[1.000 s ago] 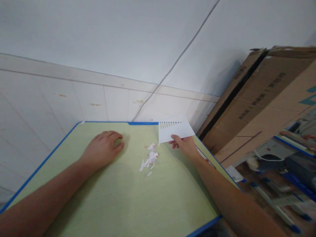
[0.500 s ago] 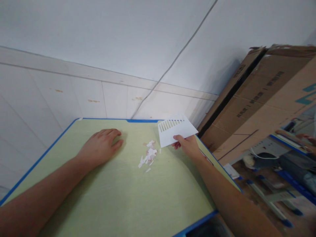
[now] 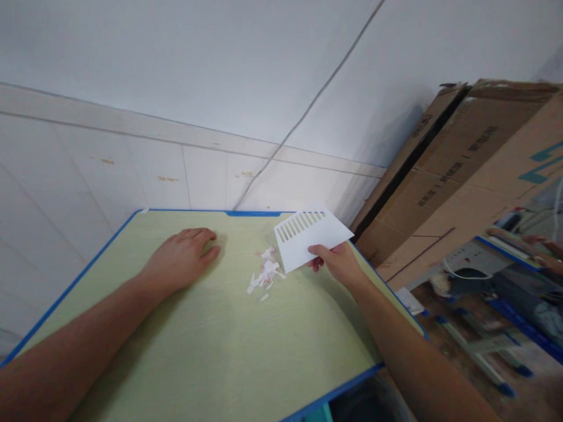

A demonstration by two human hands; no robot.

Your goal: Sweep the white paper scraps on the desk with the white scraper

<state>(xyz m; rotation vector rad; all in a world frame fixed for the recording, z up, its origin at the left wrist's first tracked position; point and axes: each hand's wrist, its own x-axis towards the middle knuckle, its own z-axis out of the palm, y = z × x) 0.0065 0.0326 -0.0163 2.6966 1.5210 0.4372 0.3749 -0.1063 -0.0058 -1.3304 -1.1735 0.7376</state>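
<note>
My right hand (image 3: pixel 332 258) pinches a white card (image 3: pixel 303 237) between thumb and fingers. A row of slots is cut along the card's far side, and its near left corner comes close to a pile of small white and pinkish paper scraps (image 3: pixel 267 271) on the tabletop. Whether card and scraps touch, I cannot tell. Left of the pile, my left hand (image 3: pixel 182 255) rests palm down on the table, thumb apart from the fingers, holding nothing.
The pale green table (image 3: pixel 211 351) has a blue edge and stands against a white panelled wall. A grey cable (image 3: pixel 303 117) runs down that wall. Tall cardboard boxes (image 3: pixel 457 170) lean at the right. Beyond them are another desk and part of a person's arm (image 3: pixel 545 241).
The card in my right hand has tipped lower and come slightly left, nearer the scraps. My left hand has stayed in place.
</note>
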